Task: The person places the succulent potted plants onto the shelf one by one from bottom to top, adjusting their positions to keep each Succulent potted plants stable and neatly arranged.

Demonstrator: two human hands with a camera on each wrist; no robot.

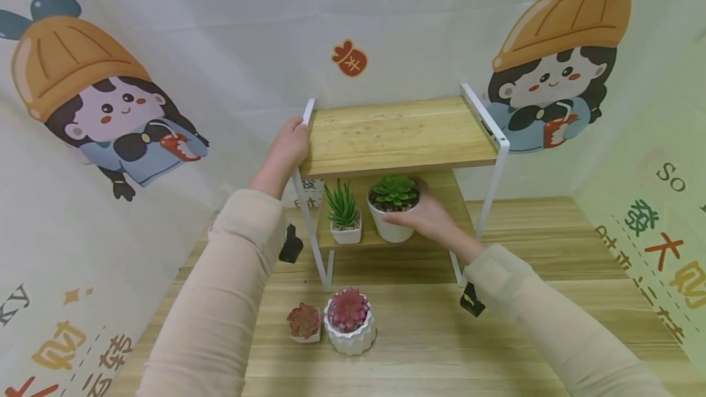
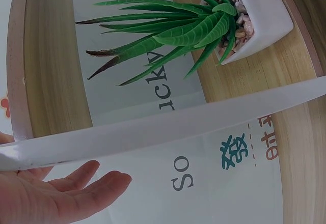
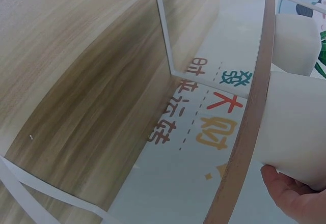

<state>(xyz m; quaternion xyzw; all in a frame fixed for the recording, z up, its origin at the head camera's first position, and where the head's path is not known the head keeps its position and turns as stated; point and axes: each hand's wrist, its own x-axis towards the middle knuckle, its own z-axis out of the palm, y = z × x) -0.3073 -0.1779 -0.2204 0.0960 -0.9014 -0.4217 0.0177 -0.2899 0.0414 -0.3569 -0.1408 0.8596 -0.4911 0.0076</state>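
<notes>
My right hand (image 1: pixel 427 213) grips a round white pot (image 3: pixel 298 124) with a green rosette succulent (image 1: pixel 394 192), thumb across its front. The pot is at the lower board of a two-tier shelf (image 1: pixel 397 133). To its left on that board sits a small square white pot (image 1: pixel 346 234) with a spiky aloe-like plant (image 2: pixel 188 30) and pebbles. My left hand (image 1: pixel 289 143) holds the shelf's white metal frame at the upper left corner. In the left wrist view, the left hand's fingers (image 2: pixel 97 188) extend past the frame bar (image 2: pixel 153 130).
On the wooden table (image 1: pixel 419 342) before the shelf stand a small pot with a reddish succulent (image 1: pixel 304 321) and a ridged white pot (image 1: pixel 351 340) with a dark pink one. A printed cloth (image 1: pixel 248 66) hangs behind and along both sides.
</notes>
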